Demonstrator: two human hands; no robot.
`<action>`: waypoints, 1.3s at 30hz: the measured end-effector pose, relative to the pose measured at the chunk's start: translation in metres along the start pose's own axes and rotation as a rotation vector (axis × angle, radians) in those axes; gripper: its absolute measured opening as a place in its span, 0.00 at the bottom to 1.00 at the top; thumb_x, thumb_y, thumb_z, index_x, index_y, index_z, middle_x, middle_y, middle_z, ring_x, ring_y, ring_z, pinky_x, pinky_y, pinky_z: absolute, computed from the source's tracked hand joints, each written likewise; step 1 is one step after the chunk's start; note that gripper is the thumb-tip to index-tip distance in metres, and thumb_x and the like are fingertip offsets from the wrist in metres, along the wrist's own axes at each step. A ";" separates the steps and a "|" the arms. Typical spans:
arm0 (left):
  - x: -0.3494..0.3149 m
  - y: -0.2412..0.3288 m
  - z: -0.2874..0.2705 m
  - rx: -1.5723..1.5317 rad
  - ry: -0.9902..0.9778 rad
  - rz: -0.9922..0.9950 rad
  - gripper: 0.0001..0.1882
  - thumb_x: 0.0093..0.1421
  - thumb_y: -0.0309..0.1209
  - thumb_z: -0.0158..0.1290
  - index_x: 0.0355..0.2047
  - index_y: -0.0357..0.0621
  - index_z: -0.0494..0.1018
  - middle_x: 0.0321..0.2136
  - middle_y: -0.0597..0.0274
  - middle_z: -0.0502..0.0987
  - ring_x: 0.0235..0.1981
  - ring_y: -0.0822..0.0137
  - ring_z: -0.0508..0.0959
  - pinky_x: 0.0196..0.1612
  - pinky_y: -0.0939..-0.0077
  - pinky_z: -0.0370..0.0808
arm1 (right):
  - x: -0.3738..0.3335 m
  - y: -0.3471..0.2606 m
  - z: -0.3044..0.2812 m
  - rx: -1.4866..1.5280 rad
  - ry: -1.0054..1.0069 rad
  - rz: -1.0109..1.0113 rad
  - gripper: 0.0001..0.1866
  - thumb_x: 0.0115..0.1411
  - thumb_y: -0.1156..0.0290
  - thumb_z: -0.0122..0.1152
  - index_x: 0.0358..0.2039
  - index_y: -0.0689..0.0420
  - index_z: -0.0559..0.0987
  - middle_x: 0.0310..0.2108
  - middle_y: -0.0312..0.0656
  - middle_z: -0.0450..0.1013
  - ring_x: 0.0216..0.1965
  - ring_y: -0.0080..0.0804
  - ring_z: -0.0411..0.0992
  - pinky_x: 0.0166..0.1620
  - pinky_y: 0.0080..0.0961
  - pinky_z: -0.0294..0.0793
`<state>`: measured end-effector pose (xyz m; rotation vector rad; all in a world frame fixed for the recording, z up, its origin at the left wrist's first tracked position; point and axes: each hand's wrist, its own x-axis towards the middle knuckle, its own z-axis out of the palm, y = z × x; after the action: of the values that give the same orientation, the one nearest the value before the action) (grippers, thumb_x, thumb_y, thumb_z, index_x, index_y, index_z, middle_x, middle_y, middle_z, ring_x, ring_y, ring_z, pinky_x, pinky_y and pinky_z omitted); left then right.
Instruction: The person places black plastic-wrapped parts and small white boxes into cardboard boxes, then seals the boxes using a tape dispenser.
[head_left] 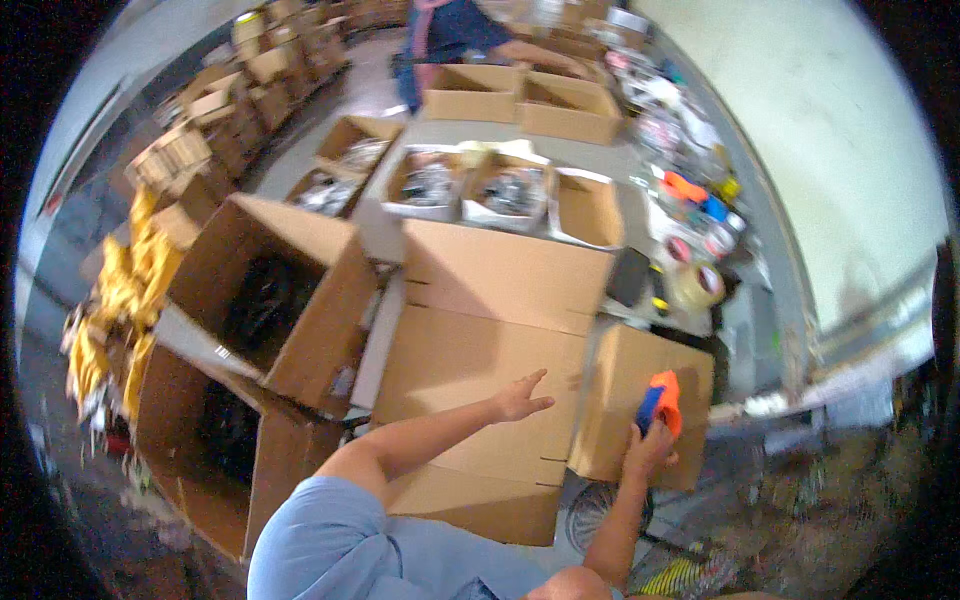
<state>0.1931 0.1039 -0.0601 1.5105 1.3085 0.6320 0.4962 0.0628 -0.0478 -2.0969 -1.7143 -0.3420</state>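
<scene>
A large flat cardboard sheet [480, 370], creased and slit like an unfolded carton, lies in front of me. Over its right half, my left hand [520, 397] is held with fingers spread, holding nothing; whether it touches the cardboard I cannot tell. My right hand [652, 448] grips an orange and blue tape dispenser [660, 405] by its handle. Beneath that hand is a closed brown cardboard box [612, 400], just right of the flat sheet.
Two deep open cartons [300, 220] with dark contents stand at left. Beyond the sheet are white-rimmed boxes [430, 180] of plastic-wrapped items. Tape rolls [697, 287] and clutter line the right wall. At the far end, another person's arm [545, 55] reaches over open boxes [570, 105].
</scene>
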 end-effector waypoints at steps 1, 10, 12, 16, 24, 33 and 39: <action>-0.022 -0.002 -0.030 0.053 0.040 0.080 0.33 0.58 0.47 0.51 0.57 0.39 0.58 0.56 0.43 0.61 0.57 0.48 0.61 0.58 0.61 0.60 | -0.002 0.006 0.019 -0.040 -0.071 -0.002 0.26 0.48 0.63 0.65 0.46 0.60 0.69 0.42 0.49 0.68 0.47 0.48 0.62 0.48 0.45 0.59; -0.316 -0.068 -0.340 0.394 1.540 -0.185 0.14 0.54 0.29 0.53 0.41 0.39 0.70 0.39 0.50 0.72 0.40 0.56 0.73 0.42 0.67 0.70 | -0.021 -0.094 -0.016 0.198 0.216 -0.190 0.23 0.51 0.58 0.61 0.45 0.56 0.71 0.46 0.49 0.63 0.49 0.49 0.60 0.51 0.44 0.58; -0.384 -0.133 -0.376 0.415 1.726 -0.366 0.13 0.56 0.30 0.51 0.40 0.38 0.70 0.36 0.51 0.74 0.38 0.55 0.74 0.41 0.66 0.71 | -0.041 -0.143 -0.029 0.228 0.055 -0.198 0.22 0.51 0.59 0.61 0.44 0.56 0.70 0.46 0.49 0.63 0.50 0.50 0.59 0.51 0.44 0.57; -0.509 -0.285 -0.367 0.419 1.347 -1.075 0.16 0.57 0.37 0.49 0.39 0.37 0.72 0.35 0.46 0.76 0.39 0.49 0.75 0.43 0.61 0.72 | -0.079 -0.223 -0.029 0.353 -0.235 -0.304 0.21 0.50 0.62 0.62 0.43 0.57 0.70 0.46 0.49 0.62 0.51 0.50 0.57 0.53 0.46 0.56; -0.518 -0.434 -0.232 0.124 0.479 -1.355 0.21 0.55 0.44 0.50 0.40 0.39 0.74 0.40 0.46 0.75 0.43 0.47 0.75 0.46 0.61 0.72 | -0.156 -0.266 0.037 -0.528 0.325 -1.401 0.27 0.45 0.64 0.66 0.45 0.55 0.69 0.47 0.52 0.62 0.52 0.54 0.56 0.55 0.49 0.55; -0.519 -0.511 -0.148 -0.213 0.625 -1.513 0.36 0.57 0.47 0.52 0.61 0.46 0.53 0.62 0.52 0.52 0.61 0.52 0.55 0.61 0.63 0.57 | -0.192 -0.261 0.064 -0.403 -0.119 -1.236 0.31 0.41 0.62 0.68 0.45 0.58 0.66 0.44 0.57 0.62 0.49 0.55 0.58 0.51 0.47 0.60; -0.559 -0.524 -0.145 -0.555 0.795 -1.109 0.44 0.52 0.50 0.57 0.60 0.36 0.53 0.60 0.45 0.55 0.61 0.51 0.56 0.61 0.62 0.56 | -0.172 -0.252 0.080 -0.253 -0.580 -0.802 0.30 0.42 0.61 0.67 0.44 0.58 0.67 0.43 0.55 0.64 0.48 0.54 0.60 0.51 0.46 0.61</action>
<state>-0.3049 -0.4142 -0.3623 -0.0786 2.0430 0.7472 0.2085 -0.0102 -0.1545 -1.6434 -2.9748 -0.1760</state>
